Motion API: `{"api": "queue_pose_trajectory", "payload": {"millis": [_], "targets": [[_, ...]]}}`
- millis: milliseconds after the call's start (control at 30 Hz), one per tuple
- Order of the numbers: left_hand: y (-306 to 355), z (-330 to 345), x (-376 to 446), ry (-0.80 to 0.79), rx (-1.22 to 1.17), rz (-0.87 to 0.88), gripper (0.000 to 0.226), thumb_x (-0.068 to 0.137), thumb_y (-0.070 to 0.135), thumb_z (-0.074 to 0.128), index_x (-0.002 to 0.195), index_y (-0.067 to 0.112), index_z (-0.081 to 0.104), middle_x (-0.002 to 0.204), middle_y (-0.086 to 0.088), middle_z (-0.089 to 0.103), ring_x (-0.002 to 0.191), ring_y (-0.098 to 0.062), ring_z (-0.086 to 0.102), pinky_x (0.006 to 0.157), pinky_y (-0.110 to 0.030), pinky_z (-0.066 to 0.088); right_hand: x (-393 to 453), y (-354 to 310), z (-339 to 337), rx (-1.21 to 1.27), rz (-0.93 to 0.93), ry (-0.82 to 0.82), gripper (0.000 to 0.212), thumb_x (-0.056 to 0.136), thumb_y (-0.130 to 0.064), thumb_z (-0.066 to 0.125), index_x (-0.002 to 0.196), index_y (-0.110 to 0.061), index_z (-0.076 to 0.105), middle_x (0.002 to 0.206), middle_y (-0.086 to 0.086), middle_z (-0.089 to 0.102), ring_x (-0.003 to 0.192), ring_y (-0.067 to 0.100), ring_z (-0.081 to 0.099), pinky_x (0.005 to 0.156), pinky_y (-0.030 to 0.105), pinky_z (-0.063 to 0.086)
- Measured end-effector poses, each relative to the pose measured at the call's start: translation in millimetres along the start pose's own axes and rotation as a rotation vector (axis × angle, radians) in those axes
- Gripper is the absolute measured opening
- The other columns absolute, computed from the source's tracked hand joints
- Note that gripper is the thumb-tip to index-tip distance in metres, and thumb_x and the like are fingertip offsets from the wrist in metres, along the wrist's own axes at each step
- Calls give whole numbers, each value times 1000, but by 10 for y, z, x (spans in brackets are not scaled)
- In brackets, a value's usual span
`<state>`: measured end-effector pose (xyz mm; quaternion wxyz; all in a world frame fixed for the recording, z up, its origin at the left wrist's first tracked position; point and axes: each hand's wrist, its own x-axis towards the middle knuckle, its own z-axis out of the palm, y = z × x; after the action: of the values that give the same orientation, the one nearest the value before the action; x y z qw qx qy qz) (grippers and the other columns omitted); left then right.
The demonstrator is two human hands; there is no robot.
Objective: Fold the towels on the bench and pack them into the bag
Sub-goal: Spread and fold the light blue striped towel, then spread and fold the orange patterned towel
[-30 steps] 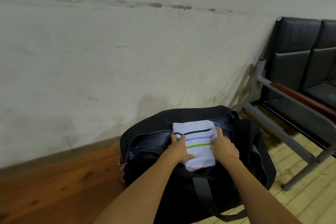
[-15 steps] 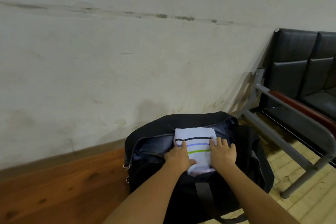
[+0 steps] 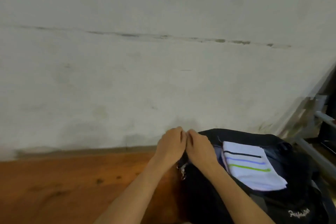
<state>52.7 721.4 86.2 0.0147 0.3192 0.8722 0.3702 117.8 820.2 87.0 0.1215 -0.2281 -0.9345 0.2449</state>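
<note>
Left hand (image 3: 171,143) and right hand (image 3: 199,144), knuckles touching, fingers curled at the left end of the black bag (image 3: 209,192); what they pinch cannot be told. A folded striped towel (image 3: 251,167) lies in the bag's open top. Bag rests on the wooden bench (image 3: 63,187).

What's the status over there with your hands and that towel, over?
Left hand and right hand together, fingers curled at the bag's left end by the zipper. Folded striped towel lies in the open bag. Nothing in the way.
</note>
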Motion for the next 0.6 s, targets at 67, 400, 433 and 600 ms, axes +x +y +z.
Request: {"api": "queue_pose_trajectory", "payload": {"millis": [67,400,433,600], "targets": [[-395,-313,-169,44,-11,-60,33,104,33,34,79,19,51,74,4,58,66,-12,55,59,-30,43,-37,-405,272,126,-62,-75,27,103,-28,41,79,-19,49,74,0,60,66,21,58,61,43,48],[-2140,-1702,-1410,169,50,-414,35,100,32,45,67,19,49,64,2,54,66,-21,56,64,-38,43,-457,-2148,1632,184,-298,-378,43,106,-40,34,75,-24,60,72,-2,63,68,14,62,71,43,54],[-2261,-1830,-1524,183,69,-445,35,100,32,46,67,20,49,65,3,55,64,-19,55,61,-36,41,-494,-2272,1734,167,-309,-397,46,105,-43,33,71,-26,58,69,-1,62,68,15,61,69,41,53],[-3037,-2519,-2252,308,141,-619,19,96,31,52,79,23,54,80,3,61,77,-17,60,68,-36,51,-770,-2995,2304,121,-383,-476,53,103,-48,30,69,-20,59,67,-2,64,72,18,63,70,39,52]]}}
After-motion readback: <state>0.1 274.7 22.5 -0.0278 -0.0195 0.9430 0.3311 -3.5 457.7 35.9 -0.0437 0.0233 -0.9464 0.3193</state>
